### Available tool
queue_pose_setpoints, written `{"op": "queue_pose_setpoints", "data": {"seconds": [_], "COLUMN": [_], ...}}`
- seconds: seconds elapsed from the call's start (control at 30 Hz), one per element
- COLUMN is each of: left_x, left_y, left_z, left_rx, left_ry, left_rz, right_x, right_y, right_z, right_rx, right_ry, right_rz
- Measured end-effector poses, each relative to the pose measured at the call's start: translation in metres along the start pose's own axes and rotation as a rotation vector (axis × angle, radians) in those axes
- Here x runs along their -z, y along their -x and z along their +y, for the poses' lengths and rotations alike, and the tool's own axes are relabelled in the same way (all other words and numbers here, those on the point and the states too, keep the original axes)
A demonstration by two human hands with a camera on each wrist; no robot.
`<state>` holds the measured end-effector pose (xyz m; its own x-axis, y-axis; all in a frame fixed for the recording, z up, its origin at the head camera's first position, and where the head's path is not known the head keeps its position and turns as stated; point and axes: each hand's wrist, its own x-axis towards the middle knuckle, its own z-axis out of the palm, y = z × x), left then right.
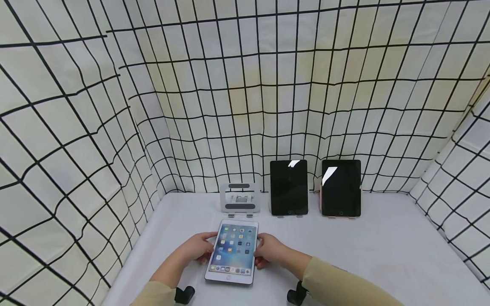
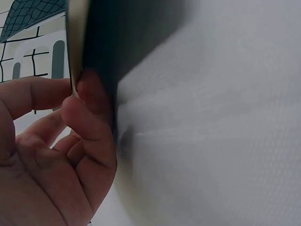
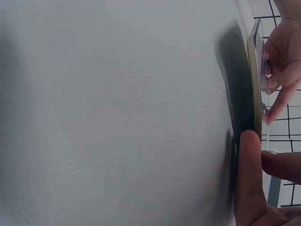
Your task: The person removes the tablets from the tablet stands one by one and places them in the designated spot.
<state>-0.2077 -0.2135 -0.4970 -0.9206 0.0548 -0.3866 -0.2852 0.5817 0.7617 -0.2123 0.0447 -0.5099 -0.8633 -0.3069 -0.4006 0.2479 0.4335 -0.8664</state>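
Note:
A white tablet [image 1: 232, 250] with its screen lit and rows of app icons lies face up between my two hands in the head view. My left hand [image 1: 198, 247] pinches its left long edge; the left wrist view shows thumb and fingers [image 2: 84, 117] bent at that edge. On the opposite edge, my right hand [image 1: 269, 250] grips the tablet with thumb and fingers. Seen edge-on in the right wrist view, the tablet [image 3: 254, 89] casts a dark shadow on the white cloth. Just beyond its top edge stands a pale tablet stand [image 1: 240, 206] with dark grey pads, holding nothing.
Two tablets with dark screens, one in the middle [image 1: 289, 189] and one farther right [image 1: 341, 189], lean upright on stands along the back. White cloth [image 1: 363, 255] covers the table. Black-gridded white curtains [image 1: 237, 97] enclose the back and sides.

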Motion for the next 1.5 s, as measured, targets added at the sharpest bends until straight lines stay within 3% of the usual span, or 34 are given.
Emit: {"op": "queue_pose_setpoints", "data": {"seconds": [0.4,0.73,1.2,1.5], "left_x": [0.006,0.014,0.011,0.012], "left_y": [-0.006,-0.009,-0.011,-0.014], "left_z": [0.0,0.002,0.003,-0.003], "left_rx": [0.042,0.118,0.128,0.089], "left_ry": [-0.061,-0.084,-0.148,-0.21], "left_rz": [-0.01,-0.022,-0.014,0.01], "right_x": [0.0,-0.004,-0.008,-0.011], "right_y": [-0.005,-0.01,-0.012,-0.011], "right_z": [-0.001,-0.001,-0.002,-0.002], "right_rx": [-0.005,-0.042,-0.095,-0.09], "right_ry": [-0.018,-0.051,-0.072,-0.036], "right_rz": [0.011,0.031,0.065,0.092]}}
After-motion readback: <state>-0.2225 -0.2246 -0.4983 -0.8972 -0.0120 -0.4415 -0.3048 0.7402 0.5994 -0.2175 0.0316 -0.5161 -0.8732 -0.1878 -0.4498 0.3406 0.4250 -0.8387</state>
